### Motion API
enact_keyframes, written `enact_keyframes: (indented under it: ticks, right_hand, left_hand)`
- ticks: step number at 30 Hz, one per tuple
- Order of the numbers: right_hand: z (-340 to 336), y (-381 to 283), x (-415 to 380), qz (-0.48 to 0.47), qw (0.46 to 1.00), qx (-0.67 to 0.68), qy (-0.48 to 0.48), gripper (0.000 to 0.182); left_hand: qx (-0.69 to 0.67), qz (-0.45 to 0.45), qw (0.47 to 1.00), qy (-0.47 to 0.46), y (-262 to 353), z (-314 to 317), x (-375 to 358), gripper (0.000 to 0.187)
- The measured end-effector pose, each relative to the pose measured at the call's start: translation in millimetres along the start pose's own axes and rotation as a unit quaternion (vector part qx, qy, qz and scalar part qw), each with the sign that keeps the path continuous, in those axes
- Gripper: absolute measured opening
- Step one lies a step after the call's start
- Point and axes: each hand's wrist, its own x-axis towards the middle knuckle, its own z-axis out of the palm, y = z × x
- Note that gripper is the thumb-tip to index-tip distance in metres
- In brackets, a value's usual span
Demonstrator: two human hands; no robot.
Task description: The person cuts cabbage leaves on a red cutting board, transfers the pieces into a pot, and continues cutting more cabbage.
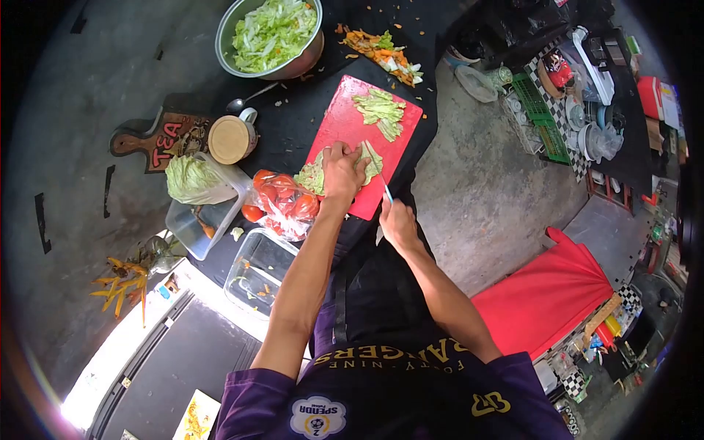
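On the red cutting board (341,110), my left hand (345,173) presses down on a green lettuce leaf (311,176), fingers bent over it. My right hand (399,222) is wrapped round the handle of a knife (387,191), whose blade lies at the right side of the leaf. A pile of sliced lettuce (380,114) sits farther up the board. Left of the board, beside my left forearm, is a plastic bag of tomatoes (282,202).
A metal bowl of shredded lettuce (275,33) stands at the top, with orange and green scraps (381,55) to its right. At left are a lidded mug (232,140), a spoon (236,105), a wooden TEA board (136,141), a lettuce head (194,180) and a glass dish (260,271).
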Motion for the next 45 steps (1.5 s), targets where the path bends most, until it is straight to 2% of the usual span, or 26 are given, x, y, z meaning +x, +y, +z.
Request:
enact_keyframes:
  ticks: [4,7,8,14,16,17,20,23,25,27,35,45]
  right_hand:
    - [3.4,15.5,-6.3,-0.008,1.0,0.0,0.017,0.05]
    - [3.9,24.6,6.1,-0.061,0.997,-0.022,0.034,0.05]
    - [1.9,27.5,12.7,-0.08,0.995,-0.023,0.052,0.043]
    - [-54.7,3.8,51.2,-0.132,0.981,-0.139,0.015,0.046]
    - [-67.9,0.4,64.2,-0.144,0.981,-0.126,0.044,0.047]
    - [-69.8,1.0,70.0,-0.159,0.978,-0.113,0.072,0.047]
    - [-70.8,-2.6,72.9,-0.176,0.98,-0.051,0.076,0.047]
    - [-55.8,-8.0,56.8,-0.154,0.987,0.022,0.038,0.048]
    - [-37.9,-10.4,44.1,-0.145,0.986,0.056,0.059,0.049]
    - [-25.6,-14.0,34.3,-0.12,0.99,0.071,0.029,0.05]
    - [-27.2,-31.4,23.3,-0.073,0.997,0.021,0.016,0.054]
    - [-31.5,-27.0,28.3,-0.076,0.997,0.019,0.003,0.054]
  left_hand:
    - [0.019,-0.016,1.0,0.009,1.9,-3.1,0.5,0.031]
    - [-0.023,0.007,1.0,0.016,-5.4,-8.3,0.9,0.034]
    - [-0.041,0.003,0.999,0.018,-8.0,-10.2,-0.2,0.035]
    - [-0.081,-0.008,0.997,0.009,-12.0,-23.9,-4.7,0.031]
    - [-0.105,-0.039,0.994,-0.014,-10.9,-23.2,-6.4,0.028]
    - [-0.104,-0.035,0.994,-0.007,-10.1,-21.7,-6.2,0.027]
    - [-0.109,-0.035,0.993,0.021,-2.5,-12.1,-4.2,0.025]
    - [-0.122,-0.061,0.988,0.069,9.7,-4.5,0.0,0.024]
    - [-0.085,-0.029,0.993,0.073,8.3,0.6,-0.9,0.022]
    - [-0.061,-0.005,0.995,0.077,7.8,2.1,-2.2,0.021]
    - [-0.036,0.084,0.995,0.05,0.3,-2.4,-3.8,0.027]
    - [0.014,0.069,0.997,0.018,9.6,-1.1,-0.3,0.029]
